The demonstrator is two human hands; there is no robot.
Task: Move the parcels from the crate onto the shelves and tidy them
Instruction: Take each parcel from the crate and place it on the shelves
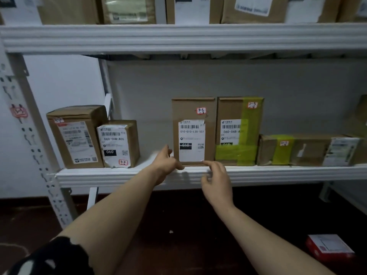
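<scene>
An upright brown parcel with a white 010 label stands on the white middle shelf. My left hand reaches to its lower left corner, fingers straight, thumb at the box's bottom edge. My right hand hovers just below its lower right corner, fingers loosely bent and holding nothing. Beside it on the right stands a parcel with green tape. Two boxes sit at the shelf's left end. The crate is out of view.
A low long box with green tape lies at the right of the shelf. More parcels fill the upper shelf. A red and white box lies on the dark floor at lower right. A perforated upright post stands at left.
</scene>
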